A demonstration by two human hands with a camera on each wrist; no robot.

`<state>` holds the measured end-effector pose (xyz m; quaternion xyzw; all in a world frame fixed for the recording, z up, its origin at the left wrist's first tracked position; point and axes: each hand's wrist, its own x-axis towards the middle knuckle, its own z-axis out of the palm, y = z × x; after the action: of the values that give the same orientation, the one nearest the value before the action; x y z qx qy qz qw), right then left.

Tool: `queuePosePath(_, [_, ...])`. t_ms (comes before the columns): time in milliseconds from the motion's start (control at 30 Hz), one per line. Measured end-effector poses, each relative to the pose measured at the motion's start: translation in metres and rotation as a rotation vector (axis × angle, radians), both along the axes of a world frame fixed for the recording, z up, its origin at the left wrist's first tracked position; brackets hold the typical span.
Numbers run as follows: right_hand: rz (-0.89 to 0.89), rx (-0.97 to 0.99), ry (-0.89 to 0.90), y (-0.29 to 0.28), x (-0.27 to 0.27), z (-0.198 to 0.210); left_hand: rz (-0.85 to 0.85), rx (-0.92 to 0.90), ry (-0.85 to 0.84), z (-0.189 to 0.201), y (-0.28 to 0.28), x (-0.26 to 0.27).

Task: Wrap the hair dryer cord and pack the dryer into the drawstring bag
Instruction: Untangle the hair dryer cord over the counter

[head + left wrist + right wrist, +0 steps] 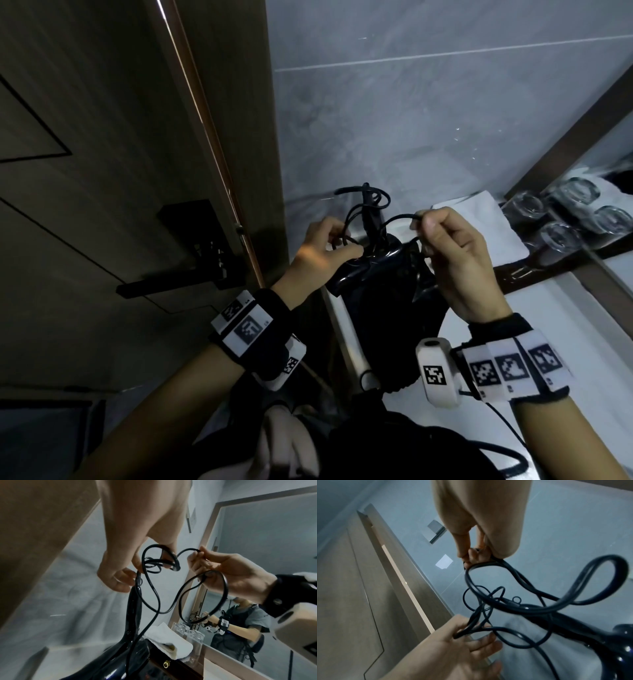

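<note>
A glossy black hair dryer point(376, 263) stands between my hands, handle point(133, 608) pointing up. Its black cord point(397, 217) rises off the handle in several loose loops. My left hand point(342, 241) grips a bunch of loops point(154, 562) beside the handle top. My right hand point(423, 222) pinches one strand between thumb and forefinger, with a larger loop point(223, 588) hanging below it. In the right wrist view the cord point(522, 609) runs from my right fingers point(471, 555) down to my left hand point(462, 642). A matte black shape point(387, 335) hangs under the dryer; I cannot tell whether it is the bag.
A wooden door with a black handle point(191, 260) stands close on the left. A folded white towel point(479, 226) and upturned glasses point(548, 212) sit on a dark tray by the mirror point(274, 547) on the right. The white countertop point(548, 325) lies below.
</note>
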<state>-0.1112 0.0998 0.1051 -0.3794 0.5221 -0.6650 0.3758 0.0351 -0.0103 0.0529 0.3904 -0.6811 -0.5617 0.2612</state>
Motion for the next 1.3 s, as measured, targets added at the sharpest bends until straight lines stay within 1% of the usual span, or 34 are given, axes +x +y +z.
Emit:
queuePosePath(67, [-0.011,-0.052,-0.082,-0.002,-0.002,-0.003,-0.018,0.053,0.014,0.001,0.001,-0.003])
queuePosePath(133, [-0.032,-0.101,-0.138,-0.003,-0.005,-0.004,0.000,0.087,0.035,0.005,0.004,-0.005])
queuePosePath(267, [-0.131,-0.216,-0.185,-0.003,-0.019,0.000,0.050,0.128,0.138,0.007,0.000,-0.001])
queuePosePath(300, [-0.147,-0.252,-0.192,-0.003,-0.022,0.001,0.060,0.163,0.171,0.008,-0.001,0.001])
queuePosePath(333, [-0.158,-0.281,-0.192,-0.003,-0.026,0.002,0.070,0.218,0.222,0.009,-0.001,0.002])
queuePosePath(400, [-0.180,-0.298,-0.184,-0.003,-0.033,0.001,0.080,0.341,0.376,0.011,-0.001,0.005])
queuePosePath(467, [-0.227,-0.232,-0.145,-0.001,-0.040,-0.002,0.087,0.437,0.525,0.014,-0.001,0.006])
queuePosePath(533, [-0.246,-0.076,-0.058,0.003,-0.044,-0.009,0.087,0.484,0.586,0.015,-0.001,0.006])
queuePosePath(600, [-0.199,0.096,0.056,0.007,-0.045,-0.018,0.079,0.465,0.548,0.015,0.001,0.005])
queuePosePath(633, [-0.155,0.168,0.140,0.009,-0.044,-0.021,0.064,0.449,0.524,0.015,0.003,0.005])
queuePosePath(667, [-0.109,0.238,0.260,0.010,-0.042,-0.024,0.047,0.437,0.507,0.015,0.005,0.004])
queuePosePath(733, [-0.045,0.397,0.585,0.010,-0.036,-0.028,0.021,0.409,0.478,0.015,0.008,0.003])
queuePosePath(800, [-0.064,0.496,0.906,0.008,-0.025,-0.030,0.017,0.354,0.428,0.014,0.011,0.002])
queuePosePath(833, [-0.078,0.494,0.980,0.006,-0.018,-0.030,0.015,0.321,0.402,0.014,0.012,0.001])
queuePosePath(867, [-0.077,0.464,0.969,0.003,-0.012,-0.029,0.014,0.291,0.382,0.014,0.013,0.000])
queuePosePath(967, [0.001,0.417,0.759,-0.006,0.007,-0.028,0.017,0.254,0.365,0.013,0.015,-0.005])
queuePosePath(1067, [0.063,0.430,0.792,-0.014,0.017,-0.032,0.032,0.213,0.340,0.009,0.014,-0.006])
queuePosePath(1167, [0.123,0.398,0.796,-0.017,0.022,-0.034,0.045,0.191,0.329,0.003,0.010,-0.002])
queuePosePath(1233, [0.131,0.332,0.759,-0.015,0.022,-0.032,0.047,0.141,0.327,0.001,0.006,0.001])
queuePosePath(1300, [0.111,0.233,0.697,-0.013,0.020,-0.024,0.047,0.051,0.257,-0.001,0.003,0.003])
